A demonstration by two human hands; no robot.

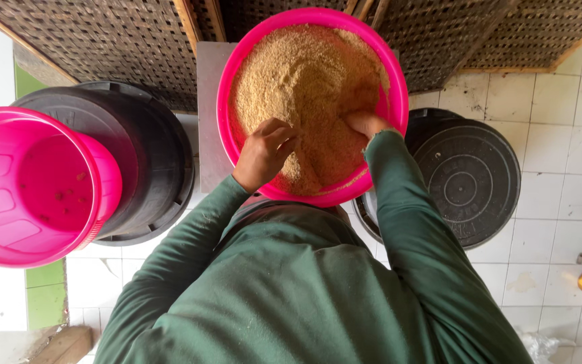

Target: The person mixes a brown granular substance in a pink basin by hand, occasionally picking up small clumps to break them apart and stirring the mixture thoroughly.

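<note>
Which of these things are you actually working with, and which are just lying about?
In use:
left hand
right hand
pink basin
tan grainy meal

Lying about:
empty pink bucket
black tub
black round lid
woven screens

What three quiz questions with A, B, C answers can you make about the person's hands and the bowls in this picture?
1. Where are both hands?
A. in the pink basin of grainy brown meal
B. on the black lid
C. in the empty pink bucket

2. How many pink containers show?
A. one
B. two
C. four

3. What state is the pink bucket on the left in?
A. full of water
B. covered by a lid
C. nearly empty, tipped on its side

Answers: 1 A, the left hand and right hand dig into the meal in the pink basin. 2 B, basin and bucket. 3 C, its bare inside faces the camera.
</note>
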